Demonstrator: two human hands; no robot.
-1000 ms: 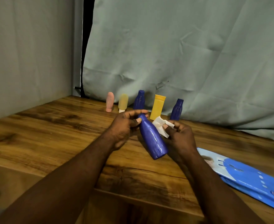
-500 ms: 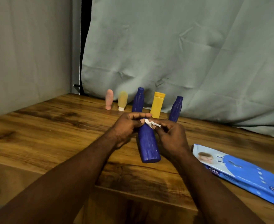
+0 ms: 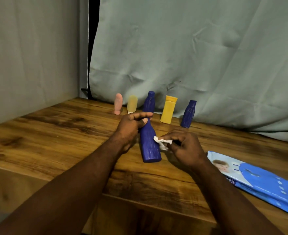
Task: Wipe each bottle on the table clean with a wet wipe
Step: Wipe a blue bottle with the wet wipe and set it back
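The held blue bottle (image 3: 150, 146) is in the middle of the scene over the wooden table (image 3: 55, 133), tilted, its neck toward the far side and its flat base toward the near side; whether the base touches the tabletop cannot be told. The left hand (image 3: 131, 126) grips the neck, fingers curled round it and thumb laid across; the fingers hide the cap and the very top of the bottle. The right hand (image 3: 184, 146) pinches a crumpled white wet wipe (image 3: 162, 143) between thumb and fingertips and holds it against the right side of the bottle's body; most of the wipe is bunched inside the fingers, so its full extent cannot be seen.

Five more bottles stand upright in a row on the far side of the table, just in front of a grey-green curtain (image 3: 190, 56). From left to right they are a pink bottle (image 3: 118, 104); a pale yellow bottle (image 3: 132, 104); a tall blue bottle (image 3: 149, 102), its lower part hidden behind the left hand; a yellow bottle (image 3: 168, 110) with a flat cap; and a short blue bottle (image 3: 188, 114). Any labels on them are too small to read.

A blue wipes pack (image 3: 262, 182) lies flat on the near right of the table, well apart from the hands; its right end is cut off by the picture's edge, and its lettering is hard to make out. A plain wall (image 3: 29, 48) closes the left side; both forearms run out of the bottom of the picture.
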